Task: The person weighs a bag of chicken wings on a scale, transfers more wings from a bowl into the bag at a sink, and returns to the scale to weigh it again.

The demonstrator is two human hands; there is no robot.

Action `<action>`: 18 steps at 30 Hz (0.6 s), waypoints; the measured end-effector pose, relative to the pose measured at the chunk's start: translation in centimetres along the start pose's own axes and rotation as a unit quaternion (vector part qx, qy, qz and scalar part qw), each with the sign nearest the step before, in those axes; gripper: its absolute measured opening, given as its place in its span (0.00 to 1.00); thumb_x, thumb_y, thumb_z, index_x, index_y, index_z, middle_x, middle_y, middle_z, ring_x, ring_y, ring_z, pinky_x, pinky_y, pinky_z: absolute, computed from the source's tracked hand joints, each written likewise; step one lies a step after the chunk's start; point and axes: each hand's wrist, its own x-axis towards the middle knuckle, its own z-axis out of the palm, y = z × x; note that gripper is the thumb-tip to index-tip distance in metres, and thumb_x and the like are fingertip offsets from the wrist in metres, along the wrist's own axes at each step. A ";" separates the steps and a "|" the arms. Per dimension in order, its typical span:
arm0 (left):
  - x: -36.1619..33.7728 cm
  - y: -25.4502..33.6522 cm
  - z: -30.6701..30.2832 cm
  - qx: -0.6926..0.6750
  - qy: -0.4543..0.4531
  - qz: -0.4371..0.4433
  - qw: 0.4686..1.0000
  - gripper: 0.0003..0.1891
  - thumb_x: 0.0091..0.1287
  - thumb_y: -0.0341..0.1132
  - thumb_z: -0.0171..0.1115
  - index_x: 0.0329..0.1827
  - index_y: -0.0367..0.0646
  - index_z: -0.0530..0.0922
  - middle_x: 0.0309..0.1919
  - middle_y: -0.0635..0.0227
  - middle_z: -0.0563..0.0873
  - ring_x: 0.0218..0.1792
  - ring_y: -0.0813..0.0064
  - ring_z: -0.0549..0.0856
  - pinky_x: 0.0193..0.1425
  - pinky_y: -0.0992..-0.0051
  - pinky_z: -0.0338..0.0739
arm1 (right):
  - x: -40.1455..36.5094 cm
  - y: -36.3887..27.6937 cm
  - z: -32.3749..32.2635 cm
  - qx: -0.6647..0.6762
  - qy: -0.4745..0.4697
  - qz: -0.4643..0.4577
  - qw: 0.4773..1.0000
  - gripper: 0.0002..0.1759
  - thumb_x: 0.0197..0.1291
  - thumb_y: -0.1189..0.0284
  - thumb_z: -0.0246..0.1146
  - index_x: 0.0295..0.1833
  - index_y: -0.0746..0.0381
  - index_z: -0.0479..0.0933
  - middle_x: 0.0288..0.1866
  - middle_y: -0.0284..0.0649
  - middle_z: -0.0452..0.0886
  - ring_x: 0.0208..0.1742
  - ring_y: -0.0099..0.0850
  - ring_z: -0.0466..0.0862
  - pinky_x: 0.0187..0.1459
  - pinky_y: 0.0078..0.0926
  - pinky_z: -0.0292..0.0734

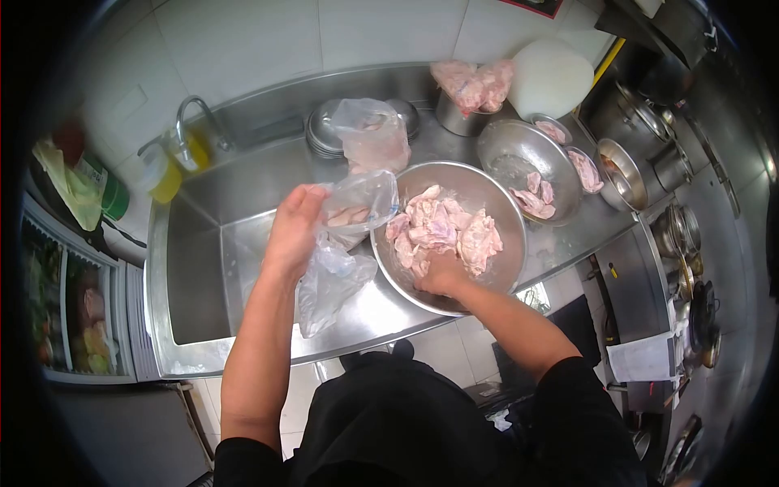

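A clear plastic bag [361,195] with some pale meat inside is gripped at its edge by my left hand [299,219], its mouth beside the large steel bowl [507,243]. Inside that bowl lie raw chicken pieces [434,223]. My right hand [442,272] reaches into the bowl at the near side of the chicken; its fingers are closed around or under a piece and partly hidden by the meat. Below my left hand, another clear bag [333,284] lies crumpled on the steel counter.
To the left is a steel sink [199,268] with a faucet [191,122]. Behind the bowl stand a filled bag [373,138] on stacked lids and a pot [462,118] topped with bagged meat. A second bowl [519,150] and smaller bowls stand right.
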 end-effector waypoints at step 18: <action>0.6 -0.3 -0.6 -0.012 0.000 0.000 1.000 0.13 0.74 0.44 0.55 0.43 0.42 0.79 0.26 0.77 0.73 0.28 0.86 0.68 0.33 0.81 0.64 | 2.6 -1.1 2.3 0.146 0.061 -0.114 0.981 0.46 0.41 0.67 0.73 0.70 0.62 0.66 0.63 0.68 0.70 0.67 0.58 0.70 0.67 0.40 0.68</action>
